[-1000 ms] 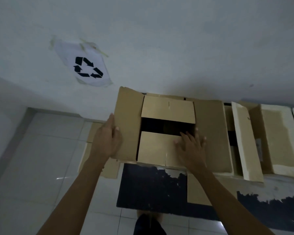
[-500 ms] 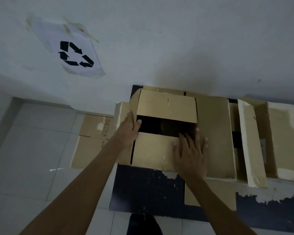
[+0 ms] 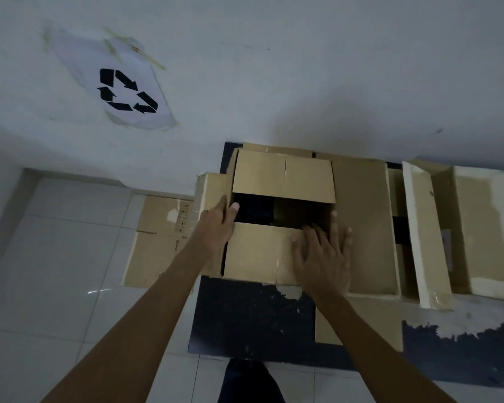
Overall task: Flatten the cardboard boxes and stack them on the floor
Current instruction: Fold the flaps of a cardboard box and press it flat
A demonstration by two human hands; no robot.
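White tiled floor (image 3: 56, 257), white wall with recycling sign (image 3: 125, 93) upper left. Centre frame: open cardboard box (image 3: 282, 181) on dark mat (image 3: 250, 318). Left hand (image 3: 217, 225), grip curled on box's left edge. Right hand (image 3: 325, 254), grip spread flat on near flap. Flattened cardboard (image 3: 157, 245) lying left.

Your forearms bare, no sleeves in frame; left hand (image 3: 216, 225), right hand (image 3: 323, 257) ungloved; dark trouser leg (image 3: 248, 382) bottom centre.
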